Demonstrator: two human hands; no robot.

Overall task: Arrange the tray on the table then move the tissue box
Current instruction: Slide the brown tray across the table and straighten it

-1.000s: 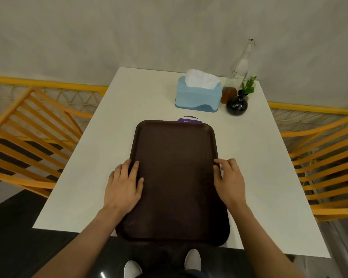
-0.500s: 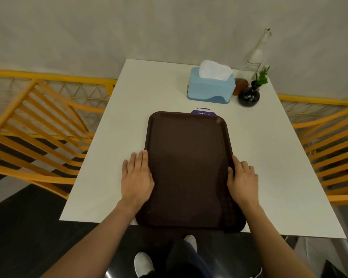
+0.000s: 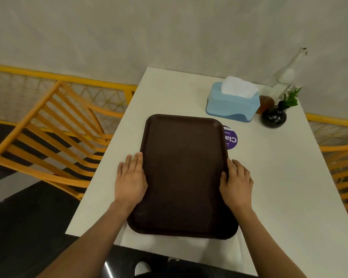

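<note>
A dark brown rectangular tray (image 3: 184,173) lies flat on the white table (image 3: 279,187), its near end close to the table's front edge. My left hand (image 3: 131,180) presses against the tray's left rim, fingers together and extended. My right hand (image 3: 236,182) grips the right rim, thumb over the edge. A light blue tissue box (image 3: 232,105) with white tissue sticking out stands beyond the tray at the back right, apart from it.
A purple round sticker (image 3: 230,139) shows at the tray's right far corner. A black round vase with a green sprig (image 3: 274,116), a small amber jar (image 3: 266,102) and a clear glass bottle (image 3: 285,74) stand behind the tissue box. Orange slatted chairs (image 3: 54,137) flank the table.
The tray has slid forward and to the left, fully onto the table, uncovering the purple sticker. Both hands stayed on its side rims. The view swung left.
</note>
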